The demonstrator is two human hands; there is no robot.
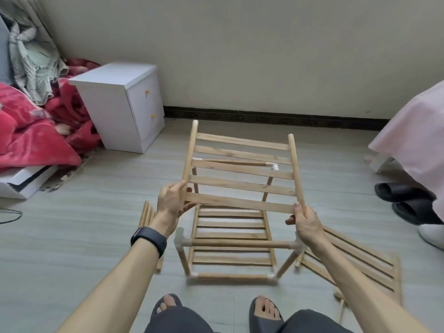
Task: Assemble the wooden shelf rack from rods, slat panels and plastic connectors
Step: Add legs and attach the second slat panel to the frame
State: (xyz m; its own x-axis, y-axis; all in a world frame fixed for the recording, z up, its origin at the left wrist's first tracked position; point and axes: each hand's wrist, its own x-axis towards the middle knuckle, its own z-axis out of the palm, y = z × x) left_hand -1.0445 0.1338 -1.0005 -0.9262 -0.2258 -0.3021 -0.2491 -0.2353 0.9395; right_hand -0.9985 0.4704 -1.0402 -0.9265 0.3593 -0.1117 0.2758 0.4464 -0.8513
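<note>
Grey plank-patterned floor [84, 224] is lying under everything, two feet in dark slippers [260, 324] standing at its near edge. Just beyond them the frame [240, 243] is sitting on the floor, held together by white connectors [180, 239]. A spare panel [360, 267] is lying to its right, loose rods [147, 212] to its left. Above the frame both hands are holding a panel [240, 181] tilted: the left hand [170, 200] is curling round its left rail, the right hand [306, 223] is gripping the near end of its right rail. Farther off a white cabinet [120, 104] is standing by a red blanket [28, 135] at left, a pink cover [413, 131] is hanging at right, and dark skirting [264, 116] is edging the pale wall [264, 56].
</note>
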